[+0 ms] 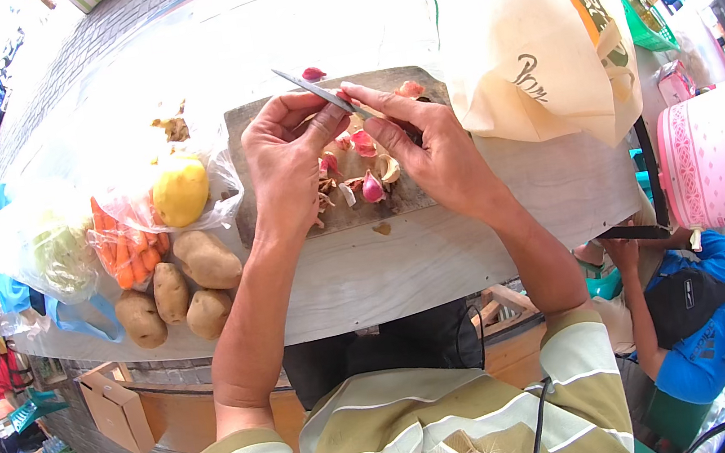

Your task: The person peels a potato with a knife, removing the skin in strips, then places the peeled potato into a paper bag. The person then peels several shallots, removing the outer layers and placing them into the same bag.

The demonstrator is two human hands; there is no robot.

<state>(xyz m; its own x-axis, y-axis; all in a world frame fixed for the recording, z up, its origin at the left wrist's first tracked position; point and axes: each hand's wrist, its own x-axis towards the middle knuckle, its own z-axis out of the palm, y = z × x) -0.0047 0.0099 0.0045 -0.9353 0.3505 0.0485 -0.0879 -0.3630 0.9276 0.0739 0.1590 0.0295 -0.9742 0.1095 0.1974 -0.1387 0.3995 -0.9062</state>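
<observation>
My right hand (pixel 441 149) grips a small knife (pixel 308 85), its blade slanting up and left across the fingertips of my left hand (pixel 288 144). Between those left fingertips is a small piece, mostly hidden by fingers and blade. Both hands hover over a worn wooden cutting board (pixel 265 204). On the board lie a reddish-purple shallot (pixel 372 187), a pale curved clove-like piece (pixel 389 168), pink peelings (pixel 363 143) and dry brown skins (pixel 326 193). A dark red shallot or piece (pixel 313 73) sits just past the board's far edge.
Left on the table (pixel 356 281) are potatoes (pixel 207 259), bagged carrots (pixel 128 252), a yellow vegetable or fruit (pixel 180 189) and a bagged pale green vegetable (pixel 60 250). A cream cloth bag (pixel 516 38) stands right, near a pink container (pixel 707 157). A person in blue (pixel 693 321) sits at right.
</observation>
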